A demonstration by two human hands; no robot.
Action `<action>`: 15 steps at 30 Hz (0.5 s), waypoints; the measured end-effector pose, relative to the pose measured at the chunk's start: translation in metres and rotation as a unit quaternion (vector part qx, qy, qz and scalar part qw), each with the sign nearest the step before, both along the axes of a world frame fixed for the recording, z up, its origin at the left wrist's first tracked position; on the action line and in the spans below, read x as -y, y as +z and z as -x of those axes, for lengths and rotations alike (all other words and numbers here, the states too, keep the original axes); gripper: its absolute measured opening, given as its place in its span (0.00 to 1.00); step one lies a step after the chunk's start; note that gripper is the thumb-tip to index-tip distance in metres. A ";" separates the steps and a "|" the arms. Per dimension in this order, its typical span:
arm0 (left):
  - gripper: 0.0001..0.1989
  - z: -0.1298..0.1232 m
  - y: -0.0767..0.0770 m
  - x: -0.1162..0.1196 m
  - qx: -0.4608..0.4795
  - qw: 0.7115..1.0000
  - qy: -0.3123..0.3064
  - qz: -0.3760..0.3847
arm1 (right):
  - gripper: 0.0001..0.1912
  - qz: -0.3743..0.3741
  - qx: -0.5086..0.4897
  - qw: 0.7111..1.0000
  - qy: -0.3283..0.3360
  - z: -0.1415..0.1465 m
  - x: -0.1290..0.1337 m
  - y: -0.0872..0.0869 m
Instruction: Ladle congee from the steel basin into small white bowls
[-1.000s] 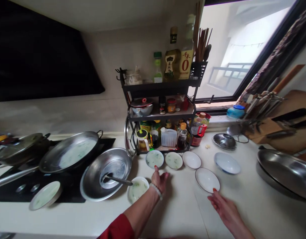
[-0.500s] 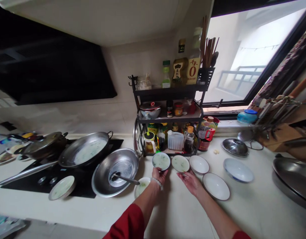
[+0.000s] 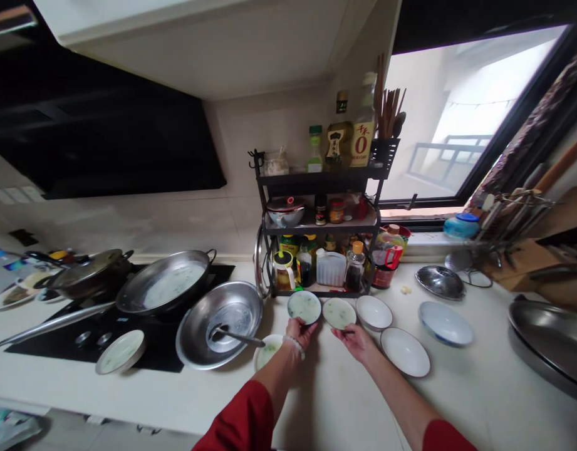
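- In the head view, the person's left hand (image 3: 301, 333) is at the near edge of the left soup bowl (image 3: 304, 305), its fingers and thumb against the rim; whether they are closed firmly around it I cannot tell.
- The right hand (image 3: 356, 342) reaches in from the other side, with its fingertips at the near rim of the right soup bowl (image 3: 339, 311); whether it grips or merely touches, I cannot tell.
- Both bowls stand side by side just beyond the hands, each filled with pale liquid flecked with green.
- A pale beaded bracelet (image 3: 295, 346) circles the left wrist, and both forearms come out of red sleeves.
- Just left of the left wrist is a third soup bowl (image 3: 267, 351), partly hidden by the forearm.
- Farther left of that hand is a metal basin (image 3: 192, 335) with a ladle (image 3: 241, 338) leaning across its rim.
- Well left of both hands, a wok (image 3: 131, 295) on the cooktop holds similar liquid; nearer the counter's front edge is another filled bowl (image 3: 120, 352).
- Right of the right hand are two dark-rimmed white bowls, one farther back (image 3: 374, 312) and one nearer (image 3: 405, 352), then a bluish bowl (image 3: 446, 323).
- Behind the hands and soup bowls rises a black rack (image 3: 316, 230) of bottles and jars.
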State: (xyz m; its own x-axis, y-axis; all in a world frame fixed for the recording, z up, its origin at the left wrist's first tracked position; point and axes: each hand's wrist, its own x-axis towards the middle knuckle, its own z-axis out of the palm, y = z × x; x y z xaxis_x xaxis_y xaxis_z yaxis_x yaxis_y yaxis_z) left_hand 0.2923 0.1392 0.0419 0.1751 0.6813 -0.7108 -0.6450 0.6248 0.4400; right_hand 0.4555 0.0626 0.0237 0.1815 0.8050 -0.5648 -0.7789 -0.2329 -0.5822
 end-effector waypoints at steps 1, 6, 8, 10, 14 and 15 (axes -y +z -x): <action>0.24 0.001 0.000 0.001 0.000 1.000 -0.003 0.005 | 0.13 0.002 0.002 1.000 0.002 0.001 0.002 0.000; 0.22 0.005 0.002 0.010 0.002 1.000 -0.021 0.014 | 0.13 0.016 0.011 1.000 0.010 0.005 0.018 0.000; 0.21 0.007 0.005 0.012 0.000 1.000 -0.028 0.014 | 0.13 0.021 0.015 1.000 0.008 0.007 0.027 0.001; 0.21 0.008 0.007 0.014 -0.003 0.999 -0.034 0.014 | 0.13 0.024 0.021 0.999 0.004 0.008 0.035 0.002; 0.22 0.008 0.013 0.018 -0.009 0.999 -0.046 0.014 | 0.14 0.025 0.033 0.999 -0.008 0.010 0.053 0.006; 0.23 0.008 0.014 0.019 -0.009 0.999 -0.049 0.014 | 0.14 0.024 0.036 0.999 -0.011 0.010 0.058 0.007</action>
